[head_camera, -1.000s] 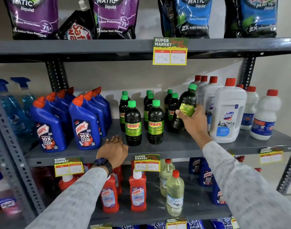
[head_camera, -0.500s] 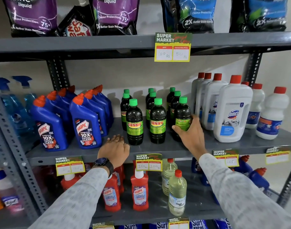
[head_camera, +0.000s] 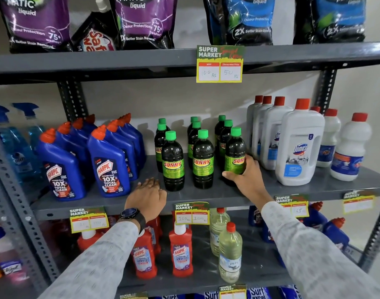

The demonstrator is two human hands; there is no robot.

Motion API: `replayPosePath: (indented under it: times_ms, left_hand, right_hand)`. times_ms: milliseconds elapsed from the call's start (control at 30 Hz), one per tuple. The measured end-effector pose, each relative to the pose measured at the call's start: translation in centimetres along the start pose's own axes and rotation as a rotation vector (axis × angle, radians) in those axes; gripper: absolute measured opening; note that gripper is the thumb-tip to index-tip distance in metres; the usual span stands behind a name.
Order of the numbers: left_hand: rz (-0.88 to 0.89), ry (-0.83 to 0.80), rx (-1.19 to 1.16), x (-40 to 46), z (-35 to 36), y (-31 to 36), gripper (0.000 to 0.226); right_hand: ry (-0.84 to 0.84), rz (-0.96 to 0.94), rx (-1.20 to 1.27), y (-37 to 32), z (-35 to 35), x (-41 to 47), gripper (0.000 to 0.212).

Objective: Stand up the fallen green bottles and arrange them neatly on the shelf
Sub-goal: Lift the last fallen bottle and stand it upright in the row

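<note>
Grey metal shelving [head_camera: 206, 196] filled the view, its middle board carrying cleaning products under a wall of hanging refill pouches.

Nearest the camera, the left hand [head_camera: 147, 196] lay flat and empty on the front lip of that board, palm down, fingers loose, just beside the front-left green bottle [head_camera: 173, 160]. The right hand [head_camera: 248, 178] was wrapped around the lower body of the front-right green bottle [head_camera: 235, 157], thumb across the front below the label, fingers behind; the bottle stood upright on the board with its label turned partly away.

Behind these, the green bottles stood in three short columns, all upright as far as could be seen, none lying down. Blue Harpic bottles [head_camera: 108, 167] crowded the left, white Domex bottles [head_camera: 299, 145] the right.

The job looked almost finished, so the risks lay in the letting go. A twist to face the label forward could have rocked the bottle's narrow base and tipped it back into the column behind it, toppling the row. Pulling the hand out carelessly might have dragged the bottle toward the edge, or the wrist might have clipped the nearest Domex bottle.
</note>
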State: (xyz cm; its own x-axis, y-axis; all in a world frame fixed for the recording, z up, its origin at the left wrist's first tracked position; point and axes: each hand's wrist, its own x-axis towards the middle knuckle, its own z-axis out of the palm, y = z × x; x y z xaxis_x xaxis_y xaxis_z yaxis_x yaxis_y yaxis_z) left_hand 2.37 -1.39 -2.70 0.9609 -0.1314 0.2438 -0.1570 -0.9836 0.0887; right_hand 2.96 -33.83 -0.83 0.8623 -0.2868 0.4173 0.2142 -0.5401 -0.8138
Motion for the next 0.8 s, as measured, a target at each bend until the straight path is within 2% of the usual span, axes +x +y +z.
replayPosePath:
  times_ms: [167, 267, 433, 567, 800]
  left_hand:
    - [-0.003, 0.001, -0.003, 0.14, 0.11, -0.06, 0.063]
    - [-0.003, -0.002, -0.001, 0.07, 0.17, -0.08, 0.063]
    - [-0.001, 0.001, 0.004, 0.19, 0.26, -0.12, 0.065]
    - [-0.005, 0.006, -0.007, 0.19, 0.28, -0.2, 0.072]
    - [0.0, 0.015, 0.003, 0.07, 0.05, -0.04, 0.063]
  right_hand:
    - [-0.081, -0.021, 0.095, -0.23, -0.58, -0.29, 0.079]
    - [-0.029, -0.002, 0.051, -0.01, -0.33, -0.22, 0.075]
    - [0.037, -0.01, 0.025, -0.5, -0.23, -0.37, 0.087]
    - [0.027, 0.012, 0.016, -0.4, -0.22, -0.5, 0.079]
    - [0.063, 0.04, 0.014, -0.84, -0.29, -0.94, 0.088]
